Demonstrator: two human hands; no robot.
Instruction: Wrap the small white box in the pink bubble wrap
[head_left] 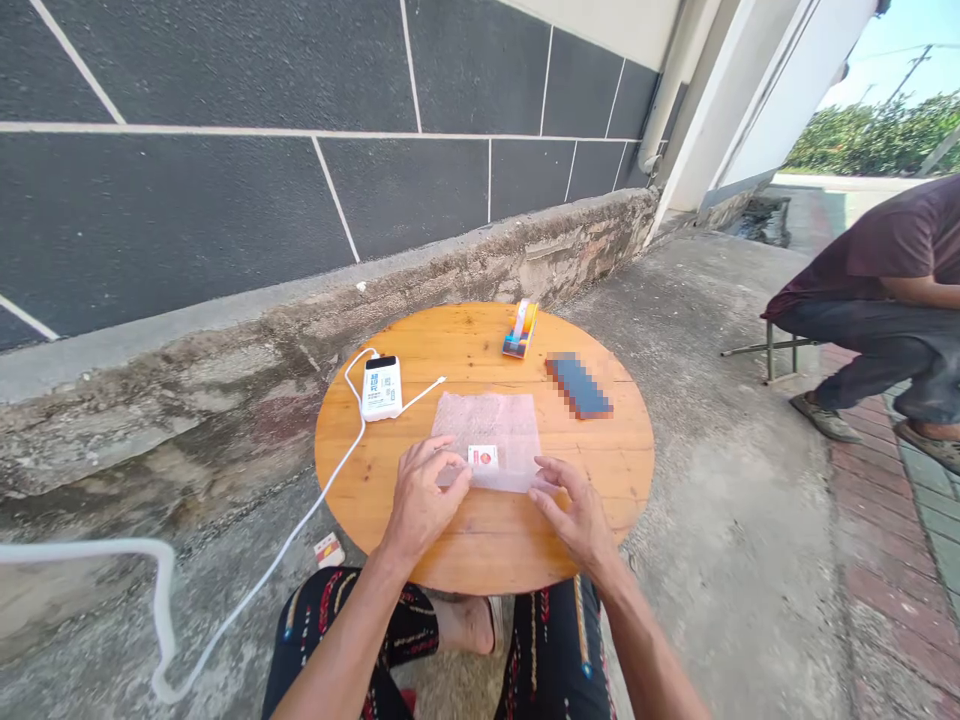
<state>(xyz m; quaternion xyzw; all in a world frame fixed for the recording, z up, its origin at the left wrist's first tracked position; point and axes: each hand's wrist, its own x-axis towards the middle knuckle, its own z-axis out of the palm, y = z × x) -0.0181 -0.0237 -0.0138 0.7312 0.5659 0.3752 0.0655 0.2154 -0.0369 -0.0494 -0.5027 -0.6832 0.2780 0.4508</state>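
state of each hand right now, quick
Left hand: open, fingertips beside the small white packet.
Right hand: open, at the right edge of the pink bubble wrap.

pixelated dark slab [579, 387], white card [483, 457] too small to read, 1 seated person [877, 255] cropped at right edge

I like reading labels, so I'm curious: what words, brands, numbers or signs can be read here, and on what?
No text is clear enough to quote.
White boxy device: large blue characters and smaller print, too blurred.
Small white packet on the pink sheet: a round red emblem and red markings, too small.
Small box on the ground: red and yellow design, lettering too small.
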